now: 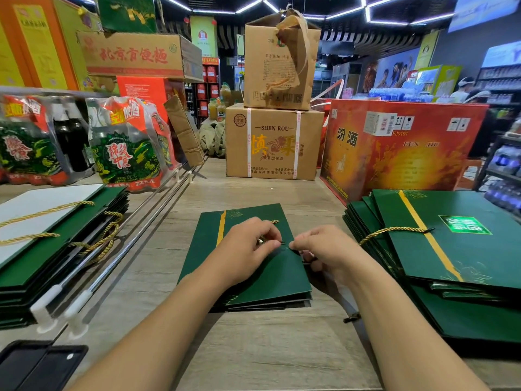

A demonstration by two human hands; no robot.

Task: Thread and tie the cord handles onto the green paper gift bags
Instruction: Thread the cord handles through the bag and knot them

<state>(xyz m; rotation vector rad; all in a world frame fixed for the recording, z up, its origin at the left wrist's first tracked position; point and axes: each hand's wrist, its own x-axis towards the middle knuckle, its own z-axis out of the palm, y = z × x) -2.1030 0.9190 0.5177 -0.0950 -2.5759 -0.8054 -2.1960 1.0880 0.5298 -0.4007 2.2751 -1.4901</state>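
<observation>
We see two bare forearms reach in from the lower edge and meet over a green gift bag (245, 275) lying flat at the middle of the bench (253, 351). The left hand (248, 244) has curled fingers, with thumb and forefinger pinching the thin dark tip of a gold cord (275, 221). A short length of that cord shows just beyond the knuckles. The right hand (324, 248) is curled too, its fingers tucked under the bag's raised edge and gripping it.

Stacks of the same bags flank the work. The right stack (465, 249) carries a loose cord (394, 230), and the left stack (62, 249) has several cords. Cardboard boxes (273, 142) and a red carton (400, 153) stand behind. A black phone (36, 365) is cut off at lower left.

The hands cover the spot where cord meets bag, so we cannot tell whether it passes through the paper.
</observation>
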